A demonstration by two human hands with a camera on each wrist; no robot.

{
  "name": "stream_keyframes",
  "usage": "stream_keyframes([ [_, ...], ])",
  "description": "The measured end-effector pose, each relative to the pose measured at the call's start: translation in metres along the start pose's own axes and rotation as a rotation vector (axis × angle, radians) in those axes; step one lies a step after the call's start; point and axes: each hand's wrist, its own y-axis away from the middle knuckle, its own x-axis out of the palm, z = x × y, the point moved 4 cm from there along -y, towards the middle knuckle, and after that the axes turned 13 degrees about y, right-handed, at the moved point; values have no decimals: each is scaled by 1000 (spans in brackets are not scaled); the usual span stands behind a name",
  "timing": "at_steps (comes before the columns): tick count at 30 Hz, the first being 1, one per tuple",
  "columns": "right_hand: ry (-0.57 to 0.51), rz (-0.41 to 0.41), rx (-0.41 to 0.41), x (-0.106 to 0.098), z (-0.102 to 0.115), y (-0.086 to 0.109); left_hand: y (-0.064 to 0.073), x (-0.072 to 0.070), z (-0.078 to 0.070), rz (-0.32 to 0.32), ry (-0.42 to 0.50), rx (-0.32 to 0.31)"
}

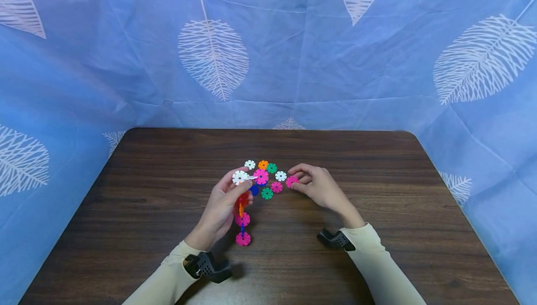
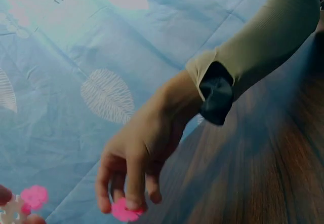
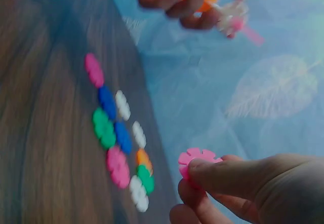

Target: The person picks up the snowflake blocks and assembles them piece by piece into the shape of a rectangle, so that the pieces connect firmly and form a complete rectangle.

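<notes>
1 pink disc (image 1: 292, 182) sits at the fingertips of the right hand (image 1: 322, 186), pinched by its thumb, apart from the chain of linked discs (image 1: 243, 219) that the left hand (image 1: 219, 203) grips with curled fingers. Loose discs (image 1: 267, 193) lie on the table (image 1: 377, 165).

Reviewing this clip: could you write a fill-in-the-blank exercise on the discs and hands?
The right hand pinches a ____ disc.
The left hand grips linked discs, ending lowest in two pink ones joined by a ____ one.
On the table, the loose orange disc lies closest to a ____ one.
Missing words: pink; blue; green
</notes>
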Motion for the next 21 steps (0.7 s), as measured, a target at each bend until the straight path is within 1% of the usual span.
stream_keyframes([
  [3, -30, -14, -19, -1, 11, 7, 0, 0, 1, -22, -18, 3],
  [9, -72, -26, -59, -7, 35, 19, 2, 0, 2, -35, -23, -18],
  [13, -90, -39, -89, -12, 49, 25, 4, 3, 3, -37, -77, -19],
  [16, -101, -56, -121, -13, 55, 28, 6, 6, 4, -31, -112, -11],
  [21, -98, -89, -145, -11, 57, 30, 7, 6, 6, -9, -103, -13],
])
